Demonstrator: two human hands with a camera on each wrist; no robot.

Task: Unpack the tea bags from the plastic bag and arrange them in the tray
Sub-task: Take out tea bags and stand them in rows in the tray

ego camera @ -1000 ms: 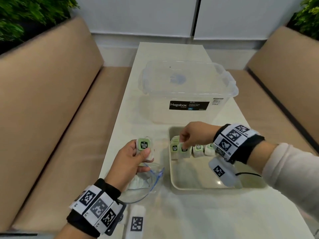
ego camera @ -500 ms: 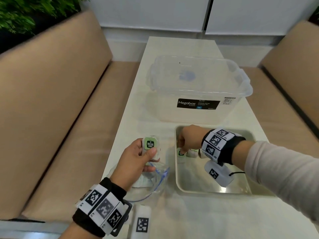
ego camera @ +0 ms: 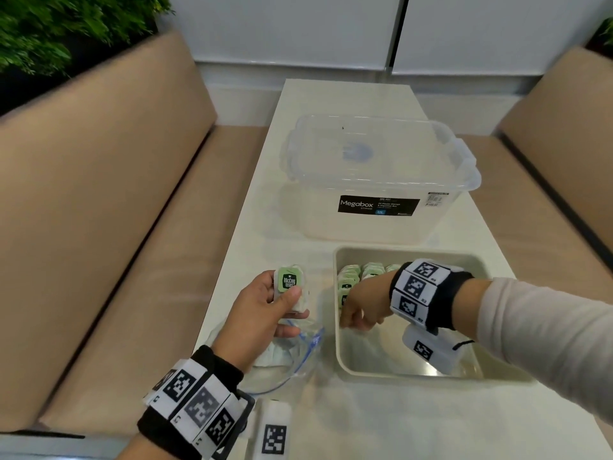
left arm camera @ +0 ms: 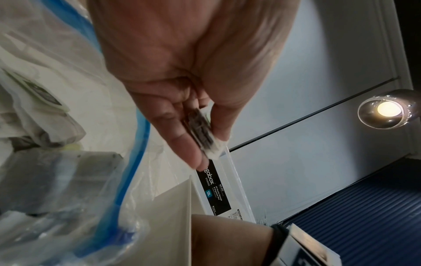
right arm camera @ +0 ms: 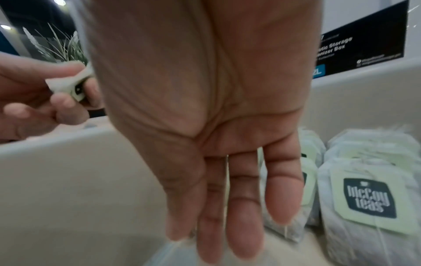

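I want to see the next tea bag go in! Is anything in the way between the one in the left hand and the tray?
The right hand is. It hangs open inside the tray at its left wall, beside the tea bag the left hand pinches. The rest of the tray floor looks free.

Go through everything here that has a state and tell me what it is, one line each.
Left hand: holding one tea bag upright.
Right hand: inside the tray, fingers straight, holding nothing.
Plastic bag: open, tea bags still inside.
Tray: partly filled, rows at far end.
Storage box: lid on.
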